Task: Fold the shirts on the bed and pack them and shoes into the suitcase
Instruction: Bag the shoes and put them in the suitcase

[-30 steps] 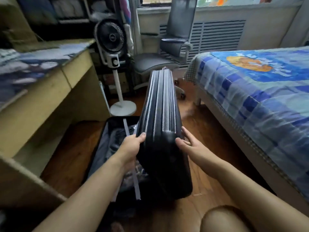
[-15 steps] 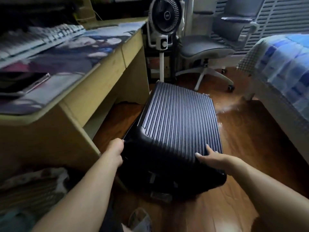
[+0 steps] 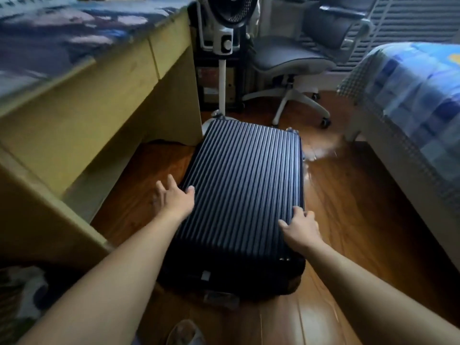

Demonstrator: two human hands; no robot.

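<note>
Nearest the camera, two bare forearms reach forward over the wooden floor (image 3: 348,195), and a pale object, too blurred to identify, sits at the bottom edge between them. The dark ribbed suitcase (image 3: 244,185) lies flat on the floor with its lid down, so nothing of its contents shows. Its near end is in deep shadow, where a small pale tag and some fittings can just be made out.

The left hand (image 3: 174,197) is at the suitcase's left edge, fingers straight and spread, the thumb touching the ribbed lid while the other fingers extend past the side over the floor. The right hand (image 3: 301,226) rests on the lid's right edge near the closer corner, its fingers bent over the rim; whether they truly grip it cannot be told. The suitcase thus lies between the two hands, stretching away from them.

To the left stands a yellow wooden desk (image 3: 104,95) with a patterned mat on top. Beyond the suitcase's far end are a white pedestal fan (image 3: 224,43) and a grey office chair (image 3: 293,58). On the right is the bed (image 3: 418,90) with a blue checked cover.
</note>
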